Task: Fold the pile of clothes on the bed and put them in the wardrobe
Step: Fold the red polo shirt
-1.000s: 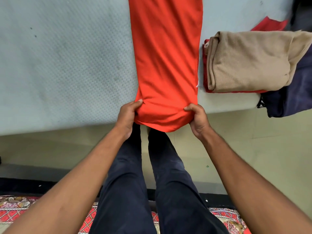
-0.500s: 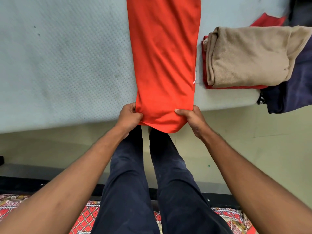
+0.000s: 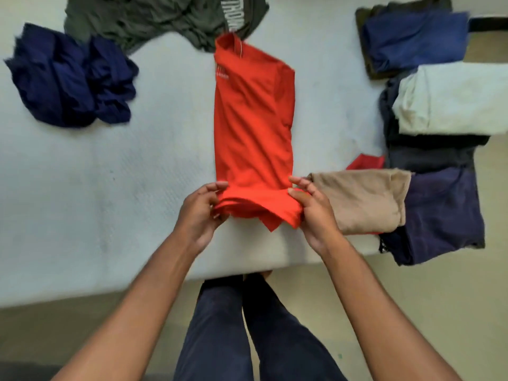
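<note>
An orange-red shirt (image 3: 253, 119), folded into a long narrow strip, lies lengthwise on the pale bed (image 3: 82, 174). My left hand (image 3: 202, 213) grips its near left corner and my right hand (image 3: 310, 209) grips its near right corner; the near end is lifted and bunched just above the mattress. Right of it lies a folded tan garment (image 3: 362, 199) on a dark navy one (image 3: 442, 213). Crumpled navy clothes (image 3: 71, 78) and an olive-grey shirt with lettering (image 3: 165, 20) lie unfolded at the far left and far middle.
Folded stacks sit at the far right: a blue piece (image 3: 412, 39), a whitish piece (image 3: 450, 100) over dark ones. A red cloth corner (image 3: 367, 162) peeks out beside the tan garment. The bed's near edge (image 3: 247, 257) is just above my legs; beige floor lies to the right.
The near end of the orange shirt has been lifted off the bed's edge and carried forward over the mattress. The view has tilted up, showing the far piles.
</note>
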Available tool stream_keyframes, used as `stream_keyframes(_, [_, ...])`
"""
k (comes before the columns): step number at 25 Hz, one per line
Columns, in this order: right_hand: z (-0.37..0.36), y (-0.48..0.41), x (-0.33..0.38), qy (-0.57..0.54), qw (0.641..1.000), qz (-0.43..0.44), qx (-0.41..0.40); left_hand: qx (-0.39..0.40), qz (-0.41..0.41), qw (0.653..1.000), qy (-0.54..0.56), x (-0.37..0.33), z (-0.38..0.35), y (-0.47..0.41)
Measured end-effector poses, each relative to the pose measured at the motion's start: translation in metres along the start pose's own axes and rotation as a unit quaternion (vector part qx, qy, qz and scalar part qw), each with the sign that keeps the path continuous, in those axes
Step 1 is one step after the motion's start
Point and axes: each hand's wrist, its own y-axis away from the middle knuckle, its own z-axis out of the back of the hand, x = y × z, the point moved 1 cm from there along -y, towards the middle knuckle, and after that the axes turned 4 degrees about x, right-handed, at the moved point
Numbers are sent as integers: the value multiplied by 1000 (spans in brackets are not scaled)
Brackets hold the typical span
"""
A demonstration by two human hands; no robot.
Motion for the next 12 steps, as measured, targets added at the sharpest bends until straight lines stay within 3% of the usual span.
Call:
stream_keyframes(4, [-41,-96,69,-93,992,-86,-5,0,6,999,46,-87,-31,-89])
stream_keyframes(9, [-78,-212,149,-133,991,-33,-3,50,-62,997,6,-195,-77,-179])
stream_keyframes(10, [-80,-229,157,-106,994,-20,2,38,-75,996,-27,-211,-81,-196])
stream_keyframes(12, [-75,-253,153,38,999,0,-7,-63,-98,986,-119,-222,-73,-226])
